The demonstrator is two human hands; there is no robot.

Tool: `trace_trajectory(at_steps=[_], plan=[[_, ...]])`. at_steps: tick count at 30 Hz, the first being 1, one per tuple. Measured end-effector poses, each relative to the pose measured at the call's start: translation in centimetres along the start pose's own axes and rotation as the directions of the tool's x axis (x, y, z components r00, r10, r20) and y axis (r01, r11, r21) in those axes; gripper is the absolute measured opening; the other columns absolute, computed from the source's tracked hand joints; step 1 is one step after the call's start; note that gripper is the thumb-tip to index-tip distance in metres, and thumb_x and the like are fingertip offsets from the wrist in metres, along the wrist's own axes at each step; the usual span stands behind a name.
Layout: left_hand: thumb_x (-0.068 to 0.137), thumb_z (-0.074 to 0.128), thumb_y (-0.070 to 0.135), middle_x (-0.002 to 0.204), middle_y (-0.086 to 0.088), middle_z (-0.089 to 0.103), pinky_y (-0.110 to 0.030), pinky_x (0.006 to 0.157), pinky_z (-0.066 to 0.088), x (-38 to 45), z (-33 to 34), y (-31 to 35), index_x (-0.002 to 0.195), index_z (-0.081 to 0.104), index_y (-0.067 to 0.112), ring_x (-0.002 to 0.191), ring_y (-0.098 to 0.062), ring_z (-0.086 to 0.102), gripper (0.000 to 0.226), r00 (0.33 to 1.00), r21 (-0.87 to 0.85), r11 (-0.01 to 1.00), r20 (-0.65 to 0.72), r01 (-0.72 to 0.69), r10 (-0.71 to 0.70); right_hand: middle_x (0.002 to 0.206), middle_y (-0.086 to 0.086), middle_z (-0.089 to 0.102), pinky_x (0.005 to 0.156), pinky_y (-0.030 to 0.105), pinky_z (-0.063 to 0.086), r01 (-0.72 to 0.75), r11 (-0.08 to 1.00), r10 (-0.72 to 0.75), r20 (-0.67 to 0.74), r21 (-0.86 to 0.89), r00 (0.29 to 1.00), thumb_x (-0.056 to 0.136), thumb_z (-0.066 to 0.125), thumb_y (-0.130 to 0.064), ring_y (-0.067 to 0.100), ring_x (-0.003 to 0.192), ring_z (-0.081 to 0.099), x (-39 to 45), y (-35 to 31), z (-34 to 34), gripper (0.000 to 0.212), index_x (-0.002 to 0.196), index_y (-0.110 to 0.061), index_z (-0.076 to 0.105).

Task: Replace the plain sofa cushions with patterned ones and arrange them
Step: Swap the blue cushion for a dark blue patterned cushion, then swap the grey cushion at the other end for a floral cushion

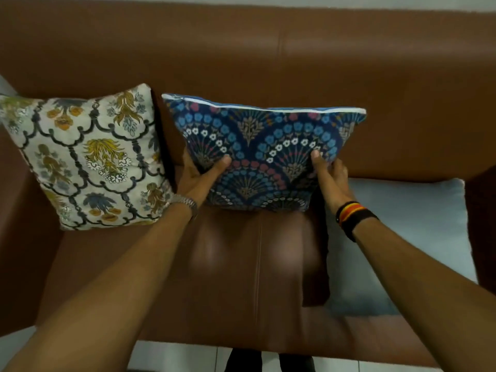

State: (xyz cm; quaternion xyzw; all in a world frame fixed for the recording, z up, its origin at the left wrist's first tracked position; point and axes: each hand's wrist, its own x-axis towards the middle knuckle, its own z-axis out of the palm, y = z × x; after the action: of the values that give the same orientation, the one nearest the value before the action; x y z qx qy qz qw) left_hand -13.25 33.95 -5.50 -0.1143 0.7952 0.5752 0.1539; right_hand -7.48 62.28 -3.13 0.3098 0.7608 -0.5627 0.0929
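I have both hands on the blue cushion (pixel 264 157), upright mid-sofa (pixel 268 57): left grip (pixel 200 175) and right grip (pixel 328 175) clasp its lower corners. Cream cushion (pixel 86 157) beside it; plain cushion (pixel 408 237) lies right.

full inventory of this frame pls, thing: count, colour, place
sofa: 1, brown leather, fills the view
blue patterned cushion: 1, navy with blue, white and pink fans, upright against the backrest, centre
cream patterned cushion: 1, cream with mustard and grey florals, leaning at the left end
plain cushion: 1, pale blue, lying on the seat at the right
floor: white tiles, bottom edge
watch: 1, silver, left wrist
wristbands: black, red, yellow, right wrist
left hand: grips the blue cushion's lower left
right hand: grips its lower right
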Motion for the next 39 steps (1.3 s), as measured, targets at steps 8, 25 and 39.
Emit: trace_trajectory(at_steps=[8,25,39], plan=[[0.073,0.079,0.074,0.139,0.01,0.05,-0.032,0.104,0.043,0.8,-1.9,1.7,0.16,0.027,0.028,0.125,-0.014,0.052,0.111,0.996,0.046,0.999,-0.094,0.003,0.002,0.153,0.0,0.054,0.113,0.042,0.043,-0.048,0.998,0.053,-0.103,0.05,0.993,0.088,0.049,-0.084,0.024,0.134,0.055,0.0,-1.3,2.4,0.096,0.156,-0.018,0.041],[0.098,0.032,0.078,0.175,-0.004,-0.023,-0.049,0.128,0.006,-12.5,14.0,-6.5,0.168,-0.006,0.038,0.161,-0.025,-0.022,0.088,0.977,0.469,0.859,0.046,-0.206,0.209,0.154,0.016,0.05,0.119,0.046,0.039,0.07,0.933,-0.158,-0.226,-0.354,0.961,0.101,0.061,-0.044,0.034,0.143,0.045,-2.7,10.9,-8.8,0.058,0.148,-0.011,0.052],[0.092,0.063,0.069,0.172,-0.001,0.03,-0.033,0.124,0.025,-14.8,34.5,-5.5,0.166,0.016,0.044,0.156,-0.027,0.034,0.092,0.96,0.23,0.944,0.098,0.236,-0.264,0.171,0.013,0.03,0.125,0.055,0.023,-0.499,0.846,0.492,-0.086,-0.191,0.866,0.096,0.044,-0.075,0.043,0.154,0.031,-1.8,25.2,-28.7,0.085,0.167,-0.032,0.024]])
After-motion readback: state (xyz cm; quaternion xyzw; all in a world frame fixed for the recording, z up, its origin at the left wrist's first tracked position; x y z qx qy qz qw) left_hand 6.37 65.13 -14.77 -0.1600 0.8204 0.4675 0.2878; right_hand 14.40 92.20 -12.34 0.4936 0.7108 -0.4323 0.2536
